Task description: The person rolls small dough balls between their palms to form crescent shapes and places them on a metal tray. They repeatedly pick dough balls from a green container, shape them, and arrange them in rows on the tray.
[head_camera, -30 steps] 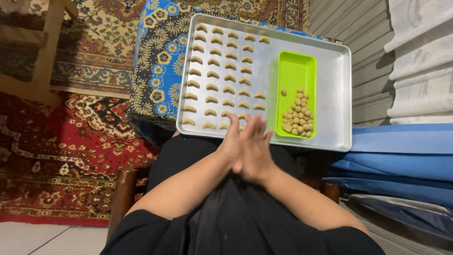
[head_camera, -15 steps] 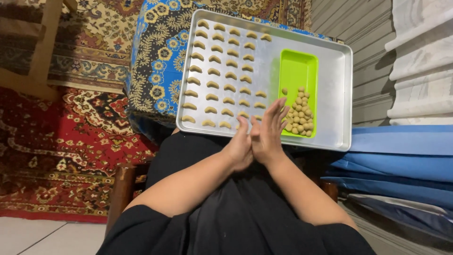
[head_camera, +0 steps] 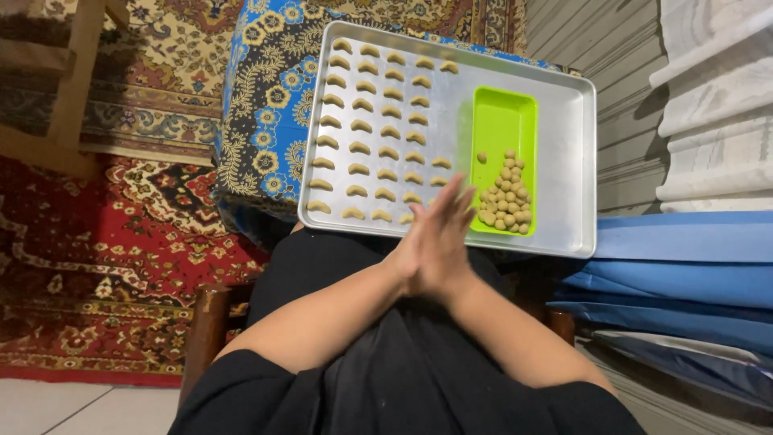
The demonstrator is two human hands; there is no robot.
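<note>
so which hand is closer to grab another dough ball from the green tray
Right. The hands are pressed together, but the right hand lies on the side of the green tray, nearest the dough balls; the left hand lies behind it.

Matt metal tray, glossy green plastic dish, seemingly soft matt dough balls.

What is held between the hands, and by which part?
It cannot be told: left hand and right hand are pressed palm to palm, hiding anything between.
</note>
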